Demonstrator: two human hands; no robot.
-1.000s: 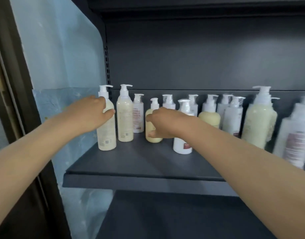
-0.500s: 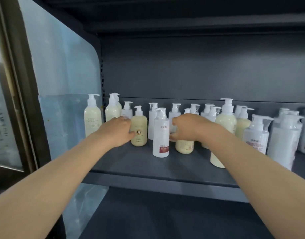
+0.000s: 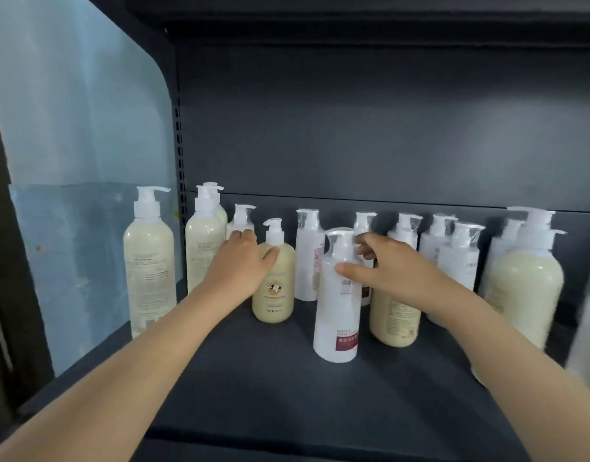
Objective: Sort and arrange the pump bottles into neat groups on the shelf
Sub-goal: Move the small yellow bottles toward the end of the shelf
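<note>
- Hands of one person reach in from the lower edge of the frame onto a dark grey metal shelf (image 3: 253, 378).
- The left hand (image 3: 238, 265) grips a squat cream-coloured plastic pump bottle (image 3: 275, 295) with a small round logo, upright left of centre. The thumb lies across its front shoulder, and the other fingers curl round the back, out of sight.
- The right hand (image 3: 393, 275) holds a tall white plastic pump bottle (image 3: 335, 315) with a dark red band near its base, at centre and nearest the shelf's front edge. The thumb presses on its front below the neck, and the fingers (image 3: 365, 248) curl loosely behind, right of the pump.
- A wider cream plastic bottle (image 3: 395, 321) stands just beside the white one, partly hidden by the right wrist.
- Two tall pale-yellow pump bottles (image 3: 148, 261) stand at the left.
- White film-wrapped pump bottles (image 3: 308, 261) line the back wall.
- A large cream pump bottle (image 3: 523, 295) at the right is blurred.
</note>
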